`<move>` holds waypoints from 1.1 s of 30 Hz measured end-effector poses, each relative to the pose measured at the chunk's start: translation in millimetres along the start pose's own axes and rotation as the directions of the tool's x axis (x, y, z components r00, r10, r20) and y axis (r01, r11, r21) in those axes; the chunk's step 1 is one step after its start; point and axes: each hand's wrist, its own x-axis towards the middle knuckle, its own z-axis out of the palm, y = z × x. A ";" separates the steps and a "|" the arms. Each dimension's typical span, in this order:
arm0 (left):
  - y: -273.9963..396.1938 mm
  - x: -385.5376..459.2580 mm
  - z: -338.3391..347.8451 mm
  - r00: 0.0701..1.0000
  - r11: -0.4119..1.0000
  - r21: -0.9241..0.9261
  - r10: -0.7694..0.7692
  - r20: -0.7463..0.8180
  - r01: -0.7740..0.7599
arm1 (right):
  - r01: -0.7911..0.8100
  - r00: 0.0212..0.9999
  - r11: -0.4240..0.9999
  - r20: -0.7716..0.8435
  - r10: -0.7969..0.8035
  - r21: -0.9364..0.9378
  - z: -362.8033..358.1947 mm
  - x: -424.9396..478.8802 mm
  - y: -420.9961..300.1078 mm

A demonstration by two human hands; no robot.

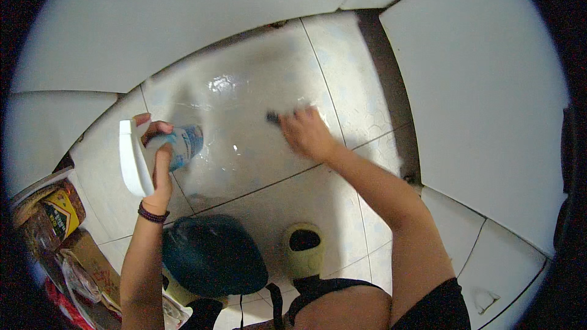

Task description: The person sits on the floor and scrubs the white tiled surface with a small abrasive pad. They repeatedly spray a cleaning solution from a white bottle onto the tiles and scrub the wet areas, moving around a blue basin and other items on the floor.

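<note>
My left hand (158, 146) is closed around a spray bottle (185, 144) with a white trigger head and a blue label, tilted on its side above the tiled floor. At the middle, my right hand (307, 133) is down at the wet white floor tiles (238, 123), closed on a small dark object (273, 117); motion blur and my fingers hide what it is. Shiny wet patches lie on the tiles between the two hands.
A dark green rounded object (215, 256) is below, beside a yellow-green slipper (305, 250) on my foot. At lower left stands a container (41, 185) of packages and cardboard. White walls with a dark skirting strip (396, 87) border the floor.
</note>
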 end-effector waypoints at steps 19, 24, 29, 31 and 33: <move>6.6 4.4 10.2 0.998 0.998 -0.049 -0.035 0.042 0.037 | -0.092 0.975 0.994 -0.209 0.079 -0.051 11.7 50.4 5.9; 5.9 -1.2 8.0 0.998 0.995 -0.078 -0.061 0.005 0.061 | 0.033 0.999 0.998 0.009 -0.033 -0.052 -13.1 -51.1 -4.9; -0.8 -2.4 10.9 0.999 0.995 -0.093 -0.038 0.001 0.037 | -0.003 0.979 0.997 -0.204 -0.013 -0.077 11.4 61.9 13.4; 5.1 -1.9 17.5 0.999 0.993 -0.115 -0.036 0.012 0.037 | -0.108 0.961 0.990 -0.265 0.080 -0.092 17.6 121.4 18.6; 11.1 1.1 20.9 1.000 0.994 -0.108 -0.008 0.028 0.011 | -0.116 0.958 0.987 -0.274 0.081 -0.115 26.6 138.3 9.8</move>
